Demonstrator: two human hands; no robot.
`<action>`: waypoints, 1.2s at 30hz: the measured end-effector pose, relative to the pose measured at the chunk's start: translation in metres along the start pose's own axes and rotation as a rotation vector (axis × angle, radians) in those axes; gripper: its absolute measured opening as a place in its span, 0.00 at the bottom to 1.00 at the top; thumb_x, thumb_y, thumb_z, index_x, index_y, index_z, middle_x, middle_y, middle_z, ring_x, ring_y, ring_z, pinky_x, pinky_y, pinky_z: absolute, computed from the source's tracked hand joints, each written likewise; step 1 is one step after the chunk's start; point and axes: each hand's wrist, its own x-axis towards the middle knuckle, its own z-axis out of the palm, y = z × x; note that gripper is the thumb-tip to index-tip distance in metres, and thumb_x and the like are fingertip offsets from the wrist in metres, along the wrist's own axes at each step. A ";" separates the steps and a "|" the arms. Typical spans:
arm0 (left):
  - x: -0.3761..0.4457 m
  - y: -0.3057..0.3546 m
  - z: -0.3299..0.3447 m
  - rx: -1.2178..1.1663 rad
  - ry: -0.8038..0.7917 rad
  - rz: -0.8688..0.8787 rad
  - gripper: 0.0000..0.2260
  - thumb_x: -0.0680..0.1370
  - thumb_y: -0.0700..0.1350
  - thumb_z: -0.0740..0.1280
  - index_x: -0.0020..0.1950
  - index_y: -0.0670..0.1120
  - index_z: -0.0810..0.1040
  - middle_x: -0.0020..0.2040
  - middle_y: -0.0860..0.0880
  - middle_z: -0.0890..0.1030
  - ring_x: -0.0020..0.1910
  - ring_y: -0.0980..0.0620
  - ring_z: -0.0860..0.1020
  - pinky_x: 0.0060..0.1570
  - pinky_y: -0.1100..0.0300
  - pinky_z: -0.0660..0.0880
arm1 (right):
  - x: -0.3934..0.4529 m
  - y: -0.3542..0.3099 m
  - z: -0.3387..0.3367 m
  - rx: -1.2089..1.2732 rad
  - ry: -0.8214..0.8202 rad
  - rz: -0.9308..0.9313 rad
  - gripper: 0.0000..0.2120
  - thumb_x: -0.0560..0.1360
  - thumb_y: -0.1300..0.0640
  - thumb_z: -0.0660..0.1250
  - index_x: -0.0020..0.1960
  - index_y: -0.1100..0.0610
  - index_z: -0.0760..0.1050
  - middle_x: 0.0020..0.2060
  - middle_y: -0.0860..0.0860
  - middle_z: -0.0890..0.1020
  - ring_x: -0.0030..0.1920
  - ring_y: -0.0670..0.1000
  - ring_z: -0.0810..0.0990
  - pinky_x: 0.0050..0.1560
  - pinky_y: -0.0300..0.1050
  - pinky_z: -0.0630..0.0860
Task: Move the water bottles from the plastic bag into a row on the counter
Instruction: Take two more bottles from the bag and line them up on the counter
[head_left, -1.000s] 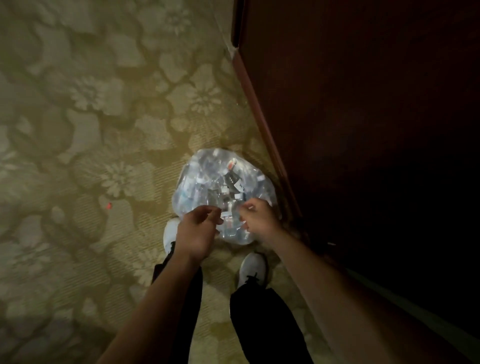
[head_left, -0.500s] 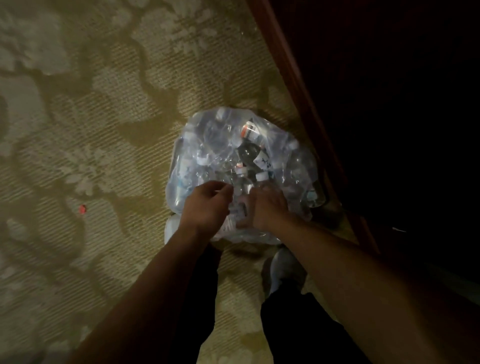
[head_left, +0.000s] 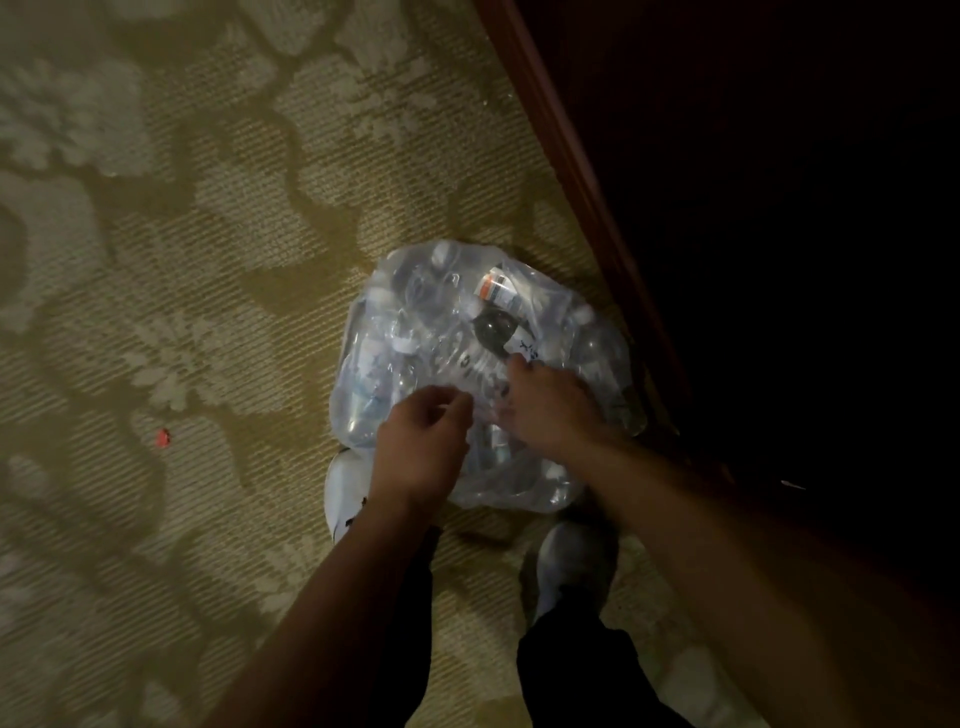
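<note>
Thin, slippery plastic bag (head_left: 483, 364) at 12 o'clock; left hand (head_left: 421, 441) and right hand (head_left: 545, 405) pinching film (contact blurred). Bottles (head_left: 441, 291) light, crushable: grab necks.

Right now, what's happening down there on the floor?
A person stands over a clear plastic bag full of water bottles, which sits on the patterned carpet beside dark wooden furniture. The left hand and right hand are both at the bag's top, working at the plastic. No bottle is out yet.

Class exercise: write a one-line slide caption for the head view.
Both hands, left and right, work at a clear plastic bag of bottles on patterned carpet.
</note>
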 end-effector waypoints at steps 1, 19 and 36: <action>-0.001 -0.001 0.000 0.001 0.019 -0.026 0.10 0.82 0.49 0.64 0.50 0.45 0.82 0.41 0.48 0.84 0.35 0.51 0.80 0.36 0.60 0.72 | -0.001 0.004 -0.003 0.050 0.015 0.007 0.29 0.77 0.43 0.66 0.71 0.57 0.62 0.65 0.58 0.76 0.63 0.61 0.77 0.59 0.54 0.74; -0.015 -0.007 -0.026 -0.648 -0.412 -0.302 0.25 0.67 0.43 0.77 0.61 0.36 0.80 0.52 0.36 0.83 0.43 0.44 0.84 0.37 0.55 0.81 | -0.059 0.020 0.014 0.146 0.317 -0.540 0.28 0.77 0.58 0.56 0.77 0.54 0.58 0.80 0.50 0.54 0.67 0.52 0.75 0.48 0.52 0.81; 0.006 -0.025 -0.019 -0.344 -0.041 -0.223 0.18 0.72 0.40 0.74 0.60 0.39 0.75 0.44 0.40 0.85 0.38 0.45 0.84 0.36 0.53 0.79 | -0.002 -0.019 0.034 0.212 0.017 0.348 0.39 0.77 0.50 0.67 0.78 0.59 0.48 0.76 0.59 0.52 0.71 0.62 0.63 0.61 0.54 0.72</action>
